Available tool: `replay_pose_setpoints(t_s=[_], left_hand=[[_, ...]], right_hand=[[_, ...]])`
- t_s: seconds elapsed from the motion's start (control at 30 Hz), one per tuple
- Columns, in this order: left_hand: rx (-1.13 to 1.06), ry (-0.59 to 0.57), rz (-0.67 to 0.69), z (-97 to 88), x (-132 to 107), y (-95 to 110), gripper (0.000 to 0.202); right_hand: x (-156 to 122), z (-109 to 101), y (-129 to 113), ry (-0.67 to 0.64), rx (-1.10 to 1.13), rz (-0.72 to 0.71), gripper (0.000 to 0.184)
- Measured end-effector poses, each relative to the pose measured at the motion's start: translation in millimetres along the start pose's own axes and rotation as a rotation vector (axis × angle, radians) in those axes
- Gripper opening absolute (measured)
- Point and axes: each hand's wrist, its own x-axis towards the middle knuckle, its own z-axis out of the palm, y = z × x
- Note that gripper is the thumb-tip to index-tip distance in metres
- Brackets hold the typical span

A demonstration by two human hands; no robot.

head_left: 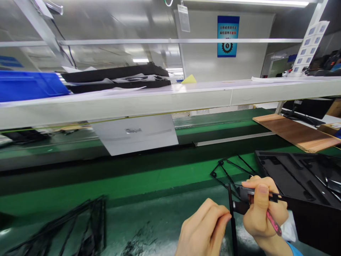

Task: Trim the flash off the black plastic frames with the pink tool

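A thin black plastic strip (233, 231) stands nearly upright in view at the lower right. My left hand (202, 229) pinches it from the left, thumb and fingertips together. On its other side, my right hand (263, 209) is closed around a grey-and-black hand tool (243, 194) whose front end is at the strip. A pink-and-black handle (274, 223) sticks out below the right fingers; I cannot tell whether it belongs to the same tool. Thin black frames (225, 170) lie just beyond the hands. Black shavings (141, 241) are scattered left of my left hand.
More black frames (87, 220) are piled at lower left on the green bench (160, 177). A black foam tray (293, 174) stands at right, a wooden board (298, 131) behind it. A white shelf (199, 103) crosses above, bearing a blue bin (29, 85).
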Motion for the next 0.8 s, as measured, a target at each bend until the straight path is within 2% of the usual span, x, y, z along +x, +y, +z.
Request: replay_pose_setpoints(t_s=[0.1,0.17,0.3,0.4,0.53,0.63,0.8], left_hand=[[-0.030,-0.066,0.095,0.3,-2,-2,0.034],[-0.057,-0.056,0.113,-1.7,0,-2,0.034],[-0.070,0.101,0.064,-9.1,11,0,0.011],[-0.080,0.182,0.038,-9.1,18,3,0.014],[-0.093,0.263,0.026,4.8,18,8,0.013],[-0.048,0.325,0.034,18.6,14,12,0.014],[0.060,0.392,-0.025,30.0,10,25,0.025]], right_hand=[[5,2,1,0.030,-0.011,0.002,0.043],[8,4,0,0.051,-0.010,0.016,0.046],[9,4,-1,0.042,0.018,0.070,0.049],[7,3,-2,0.011,0.036,0.102,0.049],[4,1,-4,-0.021,0.058,0.041,0.044],[3,0,-7,0.017,0.112,-0.024,0.039],[0,1,-11,0.034,0.163,-0.045,0.036]])
